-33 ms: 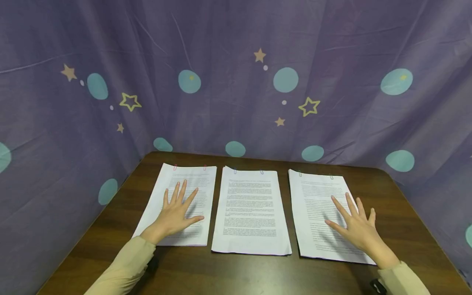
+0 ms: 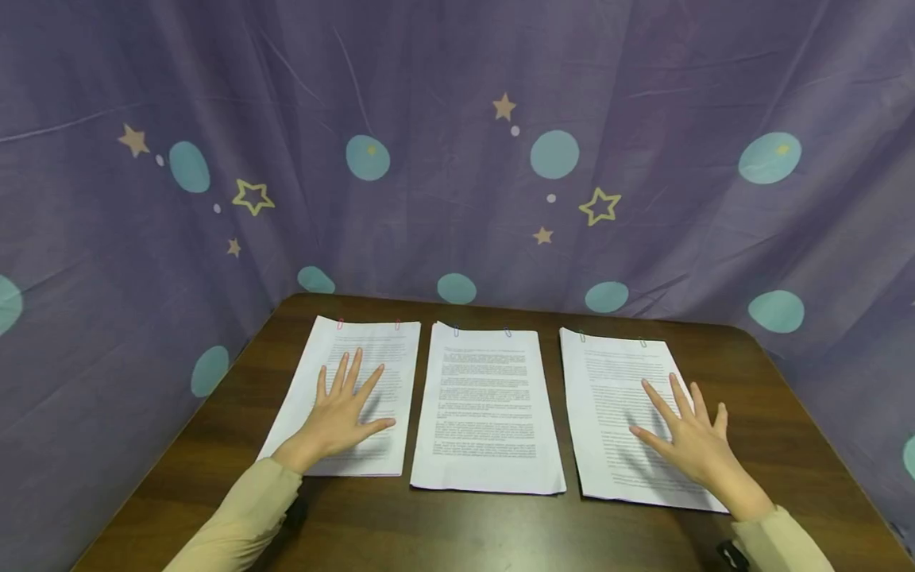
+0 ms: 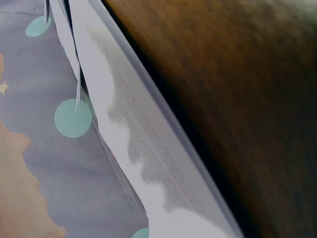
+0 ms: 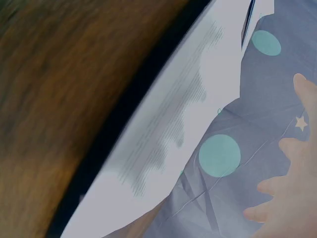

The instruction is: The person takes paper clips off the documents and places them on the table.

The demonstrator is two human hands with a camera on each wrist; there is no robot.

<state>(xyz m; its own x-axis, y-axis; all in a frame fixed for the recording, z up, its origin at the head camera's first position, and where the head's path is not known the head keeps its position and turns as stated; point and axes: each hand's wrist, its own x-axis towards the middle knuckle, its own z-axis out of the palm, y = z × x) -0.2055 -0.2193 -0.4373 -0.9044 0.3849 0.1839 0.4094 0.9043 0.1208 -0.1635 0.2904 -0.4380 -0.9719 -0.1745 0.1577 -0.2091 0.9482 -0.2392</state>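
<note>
My left hand is spread flat over the left stack of printed paper, which has two pink paper clips on its far edge. In the left wrist view, a gap separates the hand from the sheets, and its shadow falls on the text. Fingers splayed, my right hand hovers above the right stack, which bears two green paper clips. Between the hands lies the middle stack, with two blue paper clips along its top. Neither hand holds anything.
All three stacks lie side by side on a dark brown wooden table. Behind and around it hangs a purple curtain with stars and teal spots. A small black item shows below the right sleeve.
</note>
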